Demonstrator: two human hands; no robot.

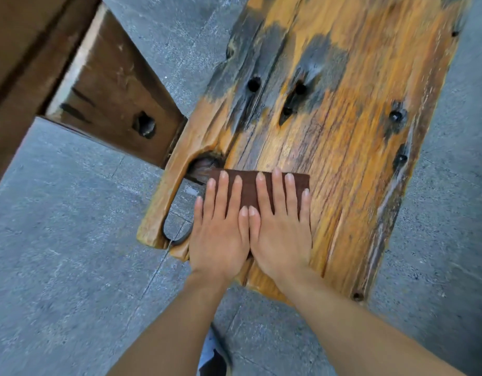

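From the head view, a dark brown sheet [257,185] lies flat on the near end of the weathered orange-and-grey wooden surface [343,126], just right of a large knothole [204,164] at the plank's left edge; the left hand [221,237] and the right hand [282,237] rest side by side on it, thumbs touching; all fingers [224,191] are straight and spread, pressing the sheet down, curled round nothing; dark bolt holes [254,84] dot the plank farther off; a brown wooden support [112,104] meets the surface at the left; grey paved floor [58,253] lies beneath.
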